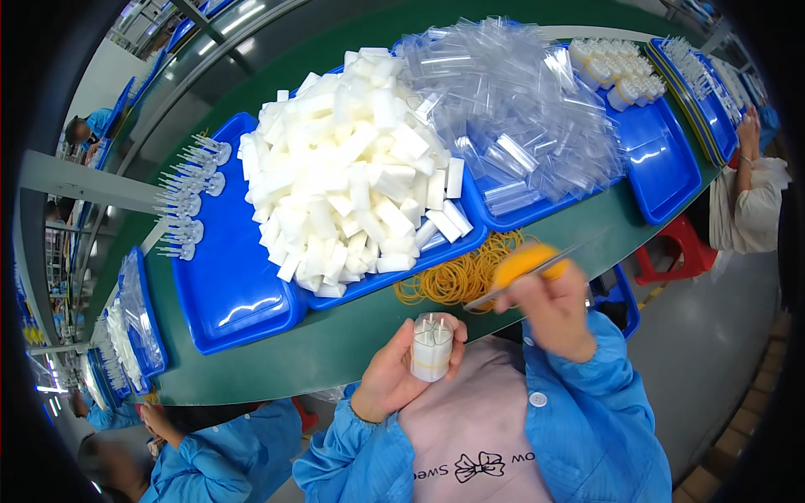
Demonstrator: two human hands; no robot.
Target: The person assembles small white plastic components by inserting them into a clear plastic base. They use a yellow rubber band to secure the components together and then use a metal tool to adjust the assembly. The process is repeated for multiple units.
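Note:
My left hand (405,369) is closed around a small upright bundle (432,356) of white pieces in clear plastic, with thin white pins at its top. A thin yellowish band runs around its lower part. To the right and higher, my right hand (553,306) grips an orange-handled metal tool (524,264); motion blur hides its exact kind. This tool passes over the right side of a heap of yellow rubber bands (449,281) on the table. The two hands are apart.
Blue trays hold a tall pile of white foam blocks (352,168) and many clear plastic sleeves (528,109). White pronged parts (189,197) line the left tray (239,293). Finished-looking bundles (616,71) stand in the right tray (667,172). Co-workers sit at both sides; a red stool (679,251) is right.

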